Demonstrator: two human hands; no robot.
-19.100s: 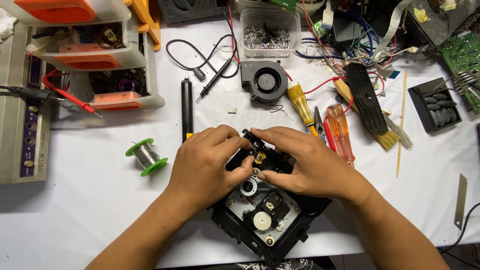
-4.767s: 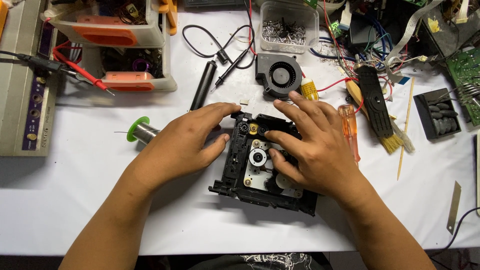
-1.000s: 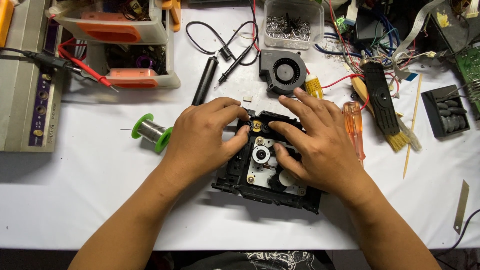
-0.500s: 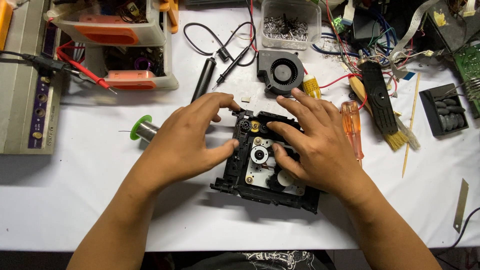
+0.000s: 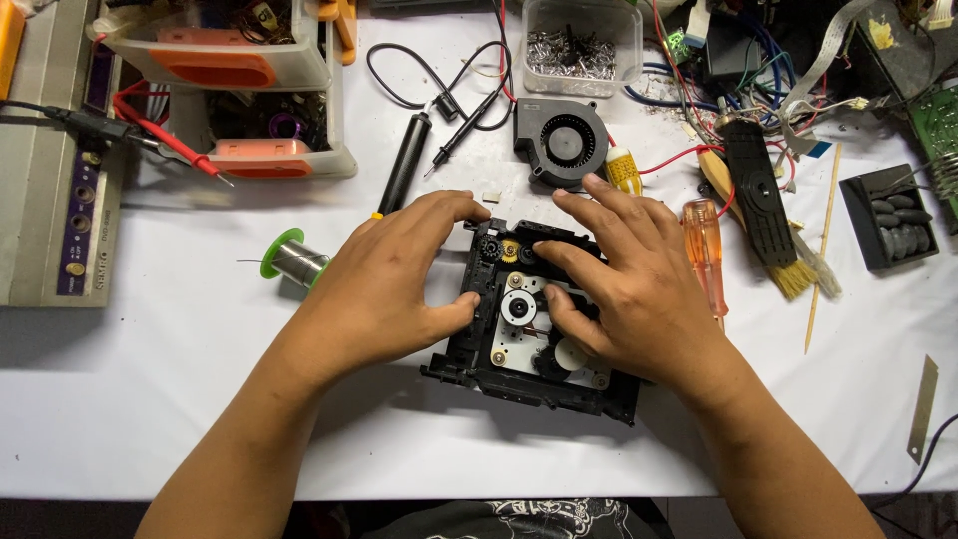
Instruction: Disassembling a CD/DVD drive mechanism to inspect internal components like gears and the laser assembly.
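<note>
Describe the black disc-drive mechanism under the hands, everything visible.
The black plastic disc-drive mechanism lies flat on the white table, turned slightly askew, its works facing up. A pale metal plate carries a round silver spindle hub; a brass gear and a black gear sit near the far edge. The left hand grips its left side; the right hand rests on top, fingers inside.

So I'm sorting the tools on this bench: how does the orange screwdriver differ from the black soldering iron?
The orange screwdriver has a translucent orange handle; the black soldering iron is opaque black. The screwdriver lies beside the right hand, the iron above the left hand. The iron trails a cord; the screwdriver has none. Both lie flat.
</note>
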